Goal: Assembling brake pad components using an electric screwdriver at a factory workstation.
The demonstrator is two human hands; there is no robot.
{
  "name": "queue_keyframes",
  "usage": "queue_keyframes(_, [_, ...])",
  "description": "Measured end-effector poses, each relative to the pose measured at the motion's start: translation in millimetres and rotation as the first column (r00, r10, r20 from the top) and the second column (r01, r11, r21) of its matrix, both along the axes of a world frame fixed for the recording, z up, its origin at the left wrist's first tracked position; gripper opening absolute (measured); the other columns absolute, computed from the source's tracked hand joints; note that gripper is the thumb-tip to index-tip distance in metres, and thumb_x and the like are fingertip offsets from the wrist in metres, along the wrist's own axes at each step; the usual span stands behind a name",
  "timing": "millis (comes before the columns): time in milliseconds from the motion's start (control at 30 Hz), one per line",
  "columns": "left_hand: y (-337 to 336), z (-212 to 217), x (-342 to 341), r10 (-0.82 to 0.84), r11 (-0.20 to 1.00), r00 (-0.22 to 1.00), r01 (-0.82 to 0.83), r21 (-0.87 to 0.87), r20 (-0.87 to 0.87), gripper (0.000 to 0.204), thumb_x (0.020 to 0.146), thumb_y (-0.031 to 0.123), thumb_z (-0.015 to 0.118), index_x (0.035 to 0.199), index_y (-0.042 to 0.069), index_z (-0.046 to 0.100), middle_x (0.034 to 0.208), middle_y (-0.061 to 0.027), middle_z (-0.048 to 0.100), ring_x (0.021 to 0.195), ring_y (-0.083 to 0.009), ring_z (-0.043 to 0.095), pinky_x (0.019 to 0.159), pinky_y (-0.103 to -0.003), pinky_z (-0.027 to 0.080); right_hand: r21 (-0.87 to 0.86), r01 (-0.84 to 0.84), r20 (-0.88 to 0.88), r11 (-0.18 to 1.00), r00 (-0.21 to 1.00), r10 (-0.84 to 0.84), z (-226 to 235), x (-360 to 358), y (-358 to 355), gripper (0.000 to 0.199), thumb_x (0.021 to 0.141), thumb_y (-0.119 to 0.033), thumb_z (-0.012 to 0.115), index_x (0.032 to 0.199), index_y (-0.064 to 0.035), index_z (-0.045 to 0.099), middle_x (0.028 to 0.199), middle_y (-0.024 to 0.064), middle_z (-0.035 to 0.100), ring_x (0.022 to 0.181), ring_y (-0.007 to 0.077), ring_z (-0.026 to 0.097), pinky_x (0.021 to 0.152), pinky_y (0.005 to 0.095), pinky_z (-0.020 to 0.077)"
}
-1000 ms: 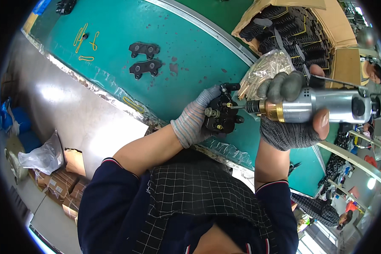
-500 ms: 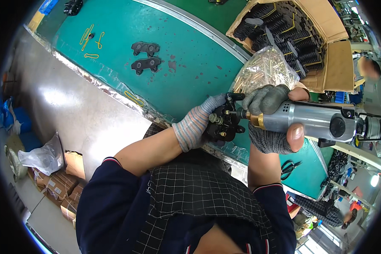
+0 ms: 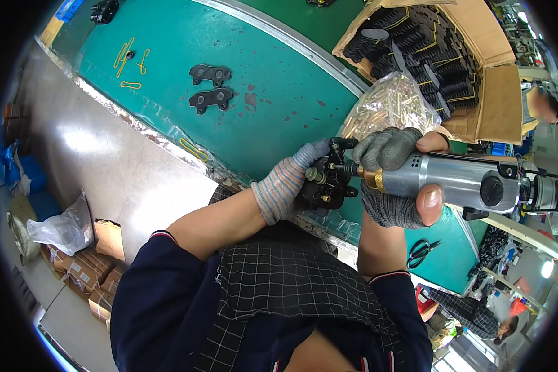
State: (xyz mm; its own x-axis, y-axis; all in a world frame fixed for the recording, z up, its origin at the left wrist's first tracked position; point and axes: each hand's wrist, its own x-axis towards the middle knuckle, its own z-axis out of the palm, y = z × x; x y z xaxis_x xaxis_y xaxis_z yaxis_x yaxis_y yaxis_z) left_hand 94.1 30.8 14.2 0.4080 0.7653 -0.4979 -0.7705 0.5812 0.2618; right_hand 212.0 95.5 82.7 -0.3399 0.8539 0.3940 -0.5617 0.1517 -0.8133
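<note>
My left hand (image 3: 285, 186), in a striped knit glove, grips a black brake caliper (image 3: 332, 180) with brass-coloured fittings, above the bench's near edge. In my right hand (image 3: 394, 177), gloved in grey with bare thumb and fingertip showing, is a silver power screwdriver (image 3: 456, 180) with a brass-coloured collar. It lies level, its bit end pointing left and meeting the caliper's right side. Whether the bit is seated on a pin or bolt is too small to tell. Two black brake pads (image 3: 211, 99) lie farther back on the green bench (image 3: 279, 99).
Behind my right hand sits a clear bag of brass-coloured pins (image 3: 397, 108), beside a cardboard box (image 3: 499, 99) of stacked black pads. Black-handled scissors (image 3: 421, 253) lie right of my right forearm. Yellow rubber bands (image 3: 125, 59) are at the bench's left. Other people are at the far right.
The view has shifted slightly. Both hands keep their grips, and the screwdriver stays against the caliper with hardly any movement.
</note>
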Motion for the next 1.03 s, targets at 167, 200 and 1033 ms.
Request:
queue_keyframes(167, [2.6, -1.7, -4.6, 0.011, 0.999, 1.000, -0.010, -0.046, 0.015, 0.067, 0.078, 0.066, 0.060, 0.122, 0.015, 0.056, 0.092, -0.0087, 0.065, 0.079, -0.0220, 0.068, 0.060, -0.036, 0.056, 0.002, -0.009, 0.013, 1.000, 1.000, 0.009, -5.9, -5.7, 5.1, 0.054, 0.079, -0.040, 0.062, 0.117, -0.0051, 0.045, 0.071, 0.0101, 0.054, 0.057, 0.0214, 0.053, 0.052, 0.0377, 0.0416])
queue_keyframes(200, [3.1, -2.2, -5.4, 0.009, 0.999, 1.000, -0.007, -0.053, 0.022, 0.067, 0.078, 0.066, 0.060, 0.122, 0.015, 0.056, 0.093, -0.0086, 0.066, 0.079, -0.0220, 0.068, 0.061, -0.036, 0.057, 0.002, -0.002, 0.011, 1.000, 1.000, 0.002, -6.1, -7.6, 5.3, 0.054, 0.079, -0.040, 0.062, 0.117, -0.0052, 0.045, 0.071, 0.0102, 0.054, 0.057, 0.0215, 0.053, 0.052, 0.0376, 0.0416])
queue_keyframes(1033, [-1.7, 6.9, -6.5, -0.009, 0.998, 0.999, 0.007, -0.054, -0.033, 0.073, 0.080, 0.063, 0.059, 0.138, 0.021, 0.044, 0.119, -0.0097, 0.060, 0.103, -0.0248, 0.060, 0.087, -0.052, 0.047, -0.008, -0.009, 0.054, 1.000, 0.998, 0.009, 19.2, 1.8, -29.2, 0.089, 0.078, -0.050, 0.065, 0.146, -0.0099, 0.023, 0.072, 0.0049, 0.054, 0.048, 0.0150, 0.049, 0.049, 0.0353, 0.0418])
